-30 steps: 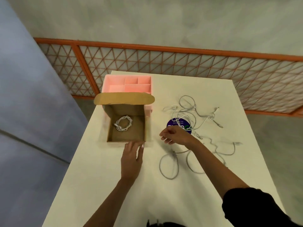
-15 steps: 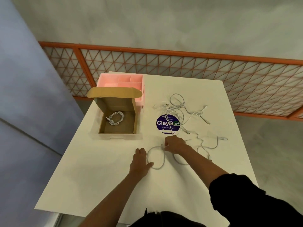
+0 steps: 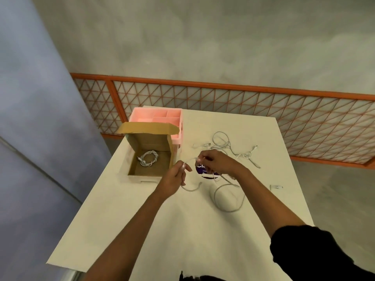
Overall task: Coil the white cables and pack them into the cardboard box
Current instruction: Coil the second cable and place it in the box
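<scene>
While both hands were raised over the middle of the desk [image 3: 182,230], they gripped one white cable [image 3: 227,197] between them. The left hand [image 3: 175,177] pinched it between thumb and curled fingers, and the right hand [image 3: 218,163] pinched it at the fingertips, a short arc of cable spanning the gap. The rest trailed down to the desk in a loose loop towards the right edge.

Near the far left corner the cardboard box [image 3: 142,176] stood with its lid up, and a coiled cable [image 3: 148,158] lay on its floor. A pink tray [image 3: 156,116] with compartments sat just behind it. More loose cables [image 3: 229,147] lay tangled towards the far right. A round purple sticker [image 3: 203,171] showed white letters starting "Cl"; the right hand hid the rest. A small white piece [image 3: 276,187] lay near the right edge.
</scene>
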